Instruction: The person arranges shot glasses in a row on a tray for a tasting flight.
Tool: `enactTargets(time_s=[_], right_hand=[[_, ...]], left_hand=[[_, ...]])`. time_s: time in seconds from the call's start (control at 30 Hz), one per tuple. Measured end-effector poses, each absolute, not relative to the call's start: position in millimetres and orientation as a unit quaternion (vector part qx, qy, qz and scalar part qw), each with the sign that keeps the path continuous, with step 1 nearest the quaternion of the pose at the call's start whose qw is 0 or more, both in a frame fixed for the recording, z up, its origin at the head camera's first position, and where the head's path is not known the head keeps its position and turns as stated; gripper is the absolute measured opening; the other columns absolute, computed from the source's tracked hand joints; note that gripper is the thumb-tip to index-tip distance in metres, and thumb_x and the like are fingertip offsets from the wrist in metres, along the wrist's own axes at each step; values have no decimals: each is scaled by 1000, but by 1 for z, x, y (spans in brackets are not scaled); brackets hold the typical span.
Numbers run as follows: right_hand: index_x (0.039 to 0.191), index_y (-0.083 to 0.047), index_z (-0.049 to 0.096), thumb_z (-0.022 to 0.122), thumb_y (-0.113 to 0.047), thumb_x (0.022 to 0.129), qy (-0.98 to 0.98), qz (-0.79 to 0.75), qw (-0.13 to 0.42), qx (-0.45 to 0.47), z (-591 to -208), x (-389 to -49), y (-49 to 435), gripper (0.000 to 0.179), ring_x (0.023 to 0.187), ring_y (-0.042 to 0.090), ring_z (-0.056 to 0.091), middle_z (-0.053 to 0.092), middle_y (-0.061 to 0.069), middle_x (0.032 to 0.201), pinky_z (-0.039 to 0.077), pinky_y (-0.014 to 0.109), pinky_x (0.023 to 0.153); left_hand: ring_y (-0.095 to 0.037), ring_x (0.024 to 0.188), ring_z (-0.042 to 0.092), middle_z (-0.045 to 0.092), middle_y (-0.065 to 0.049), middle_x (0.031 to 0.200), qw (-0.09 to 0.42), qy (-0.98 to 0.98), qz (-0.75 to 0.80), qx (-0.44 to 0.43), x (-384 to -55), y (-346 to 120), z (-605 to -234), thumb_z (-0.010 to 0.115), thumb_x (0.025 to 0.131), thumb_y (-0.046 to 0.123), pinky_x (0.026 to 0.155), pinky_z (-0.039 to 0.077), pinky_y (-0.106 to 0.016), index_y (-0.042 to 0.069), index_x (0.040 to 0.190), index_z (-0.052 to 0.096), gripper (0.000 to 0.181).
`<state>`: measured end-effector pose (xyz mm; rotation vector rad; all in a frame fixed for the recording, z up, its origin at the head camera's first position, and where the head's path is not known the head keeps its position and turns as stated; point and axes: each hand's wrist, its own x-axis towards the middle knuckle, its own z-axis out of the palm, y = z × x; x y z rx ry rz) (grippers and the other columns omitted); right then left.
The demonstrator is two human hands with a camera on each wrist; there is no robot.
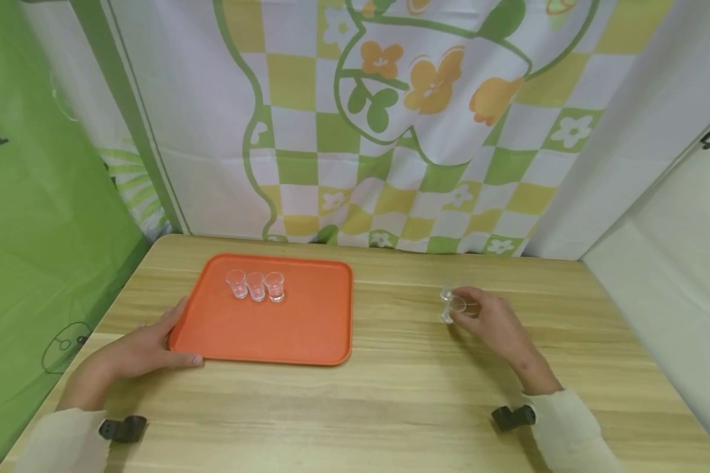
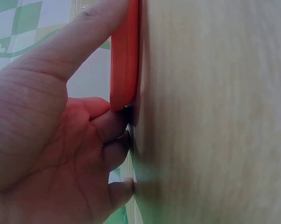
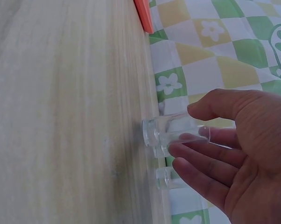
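My left hand (image 1: 148, 348) grips the near left corner of an orange tray (image 1: 307, 328). Its thumb lies along the tray's front edge and its fingers are at the left side. Three clear shot glasses (image 1: 275, 287) stand in a row in the tray's far left part. At the table's right side, my right hand (image 1: 492, 322) holds a clear shot glass (image 3: 175, 123) between thumb and fingers. In the right wrist view its base is at or very near the tabletop. Another shot glass (image 3: 164, 178) stands close by, partly behind the fingers.
The wooden table (image 1: 390, 407) carries the tray on its left half. A patterned curtain (image 1: 402, 217) hangs along the far edge, with a green cloth (image 1: 29, 249) at left and a pale wall (image 1: 686, 295) at right. Bare wood lies between tray and right hand.
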<state>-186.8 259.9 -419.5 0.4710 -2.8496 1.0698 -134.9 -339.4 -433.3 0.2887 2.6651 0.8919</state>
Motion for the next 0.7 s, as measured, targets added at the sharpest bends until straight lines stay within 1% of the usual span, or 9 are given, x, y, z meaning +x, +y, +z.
enactTargets(time_s=[0.27,0.5,0.7], right_hand=[[134,11,58,73,-4,95,-923,354,19,149,-422,-186,261,45,99,37,72,68,28,121,61,36,78],[131,11,60,73,-3,95,-923,351,26,153,-423,-186,260,41,98,38,73,68,27,120,62,38,78],[130,11,61,73,-4,95,-923,352,30,155,-423,-185,261,40,98,37,73,69,26,120,62,38,78]], left_hand=[[-67,140,16,7,-46,158,161,932,309,102,-134,-339,-431,79,88,49,106,21,-80,4,164,-1,120],[-68,139,17,8,-46,157,160,934,303,101,-135,-339,-431,79,88,50,105,22,-80,6,165,-2,120],[-67,140,16,7,-45,158,160,932,307,104,-135,-339,-431,79,88,49,106,21,-79,3,164,-2,120]])
